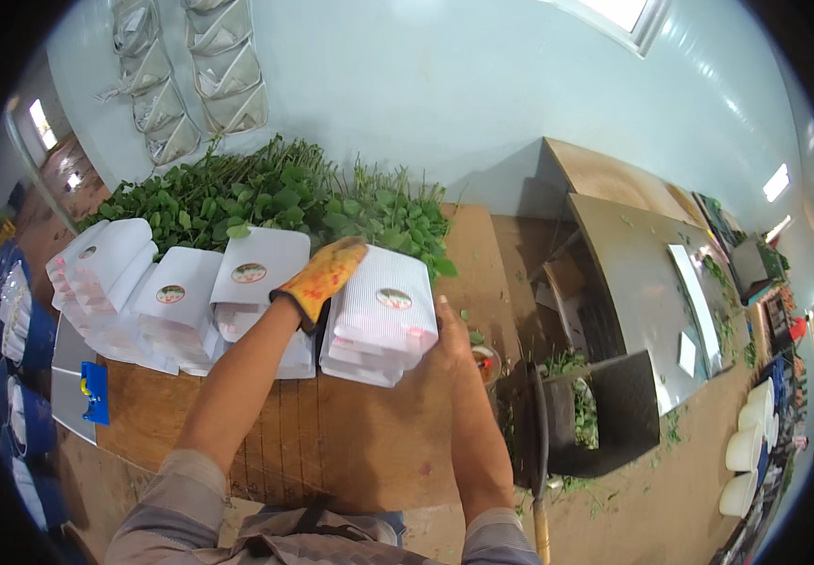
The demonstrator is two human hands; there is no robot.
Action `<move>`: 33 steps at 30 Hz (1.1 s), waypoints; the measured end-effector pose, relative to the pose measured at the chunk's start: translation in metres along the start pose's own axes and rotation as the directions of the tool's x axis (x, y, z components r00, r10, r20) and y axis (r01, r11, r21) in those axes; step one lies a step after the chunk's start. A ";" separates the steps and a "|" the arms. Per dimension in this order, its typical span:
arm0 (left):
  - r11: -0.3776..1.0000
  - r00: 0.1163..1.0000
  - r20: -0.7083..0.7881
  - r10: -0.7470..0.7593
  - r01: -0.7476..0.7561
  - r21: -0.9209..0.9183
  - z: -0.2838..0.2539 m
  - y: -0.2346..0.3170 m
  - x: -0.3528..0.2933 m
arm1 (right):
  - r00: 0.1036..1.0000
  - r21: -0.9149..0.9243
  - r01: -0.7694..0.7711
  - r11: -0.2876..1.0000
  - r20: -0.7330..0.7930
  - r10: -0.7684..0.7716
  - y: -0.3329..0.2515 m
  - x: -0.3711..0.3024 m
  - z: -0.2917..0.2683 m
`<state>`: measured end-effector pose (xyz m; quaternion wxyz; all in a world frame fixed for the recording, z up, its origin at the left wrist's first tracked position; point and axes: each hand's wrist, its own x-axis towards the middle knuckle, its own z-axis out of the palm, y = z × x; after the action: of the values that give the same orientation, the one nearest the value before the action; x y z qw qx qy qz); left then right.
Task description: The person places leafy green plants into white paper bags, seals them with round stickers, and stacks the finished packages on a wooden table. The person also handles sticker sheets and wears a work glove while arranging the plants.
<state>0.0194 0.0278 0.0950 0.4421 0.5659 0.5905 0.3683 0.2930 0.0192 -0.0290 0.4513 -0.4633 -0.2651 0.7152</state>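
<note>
A stack of flower bunches wrapped in white ribbed paper point(379, 325) is between my hands, the top one bearing an oval label. My left hand point(324, 278), in an orange-yellow glove with red patches, grips the top bunch along its far left edge. Against the right side of the same bunch is my bare right hand point(454, 334), thumb up, its other fingers partly hidden. Pinkish blooms show faintly at the near end of the wrapping. More wrapped bunches point(176, 297) lie piled to the left, their leafy green stems point(275, 193) pointing toward the wall.
The wooden table point(266, 424) carries the piles, with a blue tape dispenser point(95, 393) at its left edge. To the right are a dark open-ended box point(605, 414), a grey slanted board point(633, 273) and white buckets point(744, 447). Wire pockets point(228, 71) hang on the wall.
</note>
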 end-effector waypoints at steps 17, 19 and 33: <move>0.847 0.847 -0.176 -0.502 0.441 -0.296 -0.004 0.024 0.010 | 0.967 0.169 -0.216 0.962 0.172 0.187 -0.041 0.055 0.060; 0.858 0.887 -0.187 -0.423 0.326 -0.396 -0.015 0.045 0.016 | 0.968 0.207 -0.128 0.970 0.237 0.078 -0.062 0.060 0.079; 0.790 0.924 -0.300 0.237 -0.363 -0.494 -0.103 0.101 -0.051 | 0.720 0.135 0.605 0.785 0.329 -0.611 -0.160 -0.055 0.170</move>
<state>-0.0439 -0.0076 0.2299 0.4502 0.4601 0.4101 0.6461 0.2123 0.0488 0.1955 0.6092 -0.2097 -0.4726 0.6013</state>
